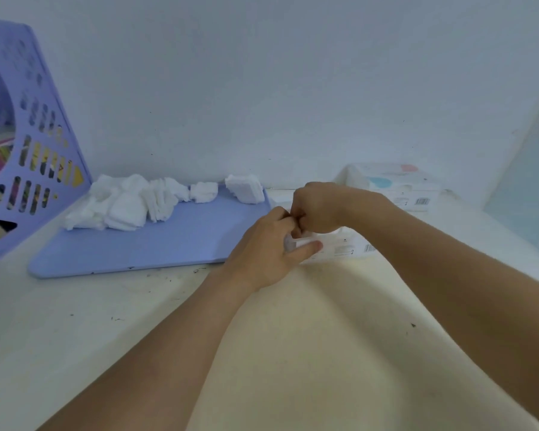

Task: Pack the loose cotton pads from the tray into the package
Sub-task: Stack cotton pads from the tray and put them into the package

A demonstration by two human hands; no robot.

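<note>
1. Step in hand, as I judge it: opening the package (339, 247), not yet loading it. Both hands meet over its left end, just off the right edge of the lilac tray (156, 244).
2. The left hand (268, 250) has a closed grip on that end of the package, thumb laid along its near side and fingers curled over the top.
3. The right hand (318, 206) is curled tight, its fingertips pinching something small at the package's top edge; whether that is a flap or a seal is hidden by the fingers.
4. The cotton pads (122, 203) lie heaped along the tray's far edge, most near its far left corner, with a neater stack (245, 188) at its far right corner. None is in either hand.
5. The next move probably calls for pulling the mouth wide while the left hand steadies the package, then reaching left for a stack.
6. A second pack (395, 185) sits by the wall at the worktop's far right; a perforated file holder (28, 135) stands at the far left.
</note>
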